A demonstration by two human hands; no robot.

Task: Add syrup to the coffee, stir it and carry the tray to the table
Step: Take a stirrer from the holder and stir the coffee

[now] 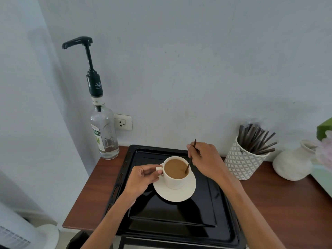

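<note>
A white cup (pixel 173 180) of milky coffee stands on a white saucer (pixel 186 193) in the middle of a black tray (pixel 161 212). My left hand (pixel 142 178) pinches the cup's handle. My right hand (pixel 204 159) holds a thin dark stir stick (pixel 190 161) whose lower end dips into the coffee. A clear syrup bottle (pixel 105 133) with a tall black pump stands upright at the back left, just off the tray's corner.
The tray rests on a dark wooden counter (pixel 86 194) against a pale wall. A patterned white holder (pixel 242 162) with several stir sticks stands right of the tray, then a white vase (pixel 292 162) with flowers. A wall socket (pixel 123 122) sits behind the bottle.
</note>
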